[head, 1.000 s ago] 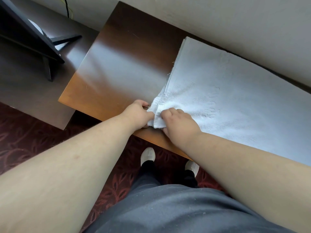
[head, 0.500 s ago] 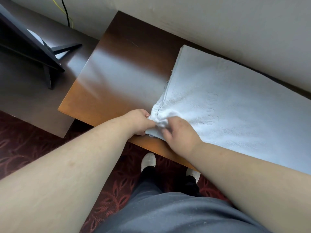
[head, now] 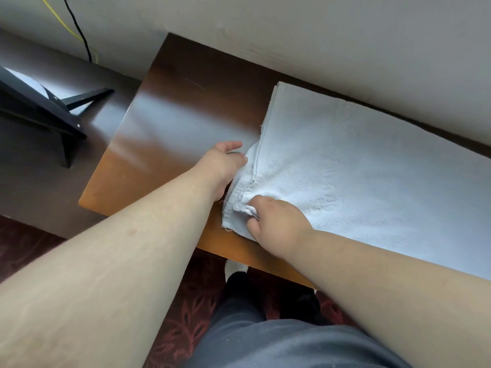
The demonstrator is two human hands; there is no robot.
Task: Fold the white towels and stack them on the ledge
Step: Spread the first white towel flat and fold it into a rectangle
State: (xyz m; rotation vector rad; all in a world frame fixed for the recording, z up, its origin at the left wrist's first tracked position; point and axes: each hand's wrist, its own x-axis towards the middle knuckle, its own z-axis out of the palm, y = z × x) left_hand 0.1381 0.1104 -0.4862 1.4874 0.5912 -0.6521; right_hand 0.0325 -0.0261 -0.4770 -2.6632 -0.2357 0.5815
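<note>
Standing at a wooden ledge against a pale wall, I work the near left corner of a white towel that lies spread flat along the ledge, its far edge close to the wall and its right end running out of view. My right hand rests on the towel's near corner, fingers curled round a bunched fold of cloth there. My left hand sits just beside it at the towel's left hem, thumb raised over the bare wood and fingers tucked in under the edge; whether they actually pinch the cloth I cannot tell. To the left, a lower dark surface carries a black stand, with a black cable and a yellow one running down the wall behind. Below the ledge: patterned red carpet, my grey trousers and a white shoe.
</note>
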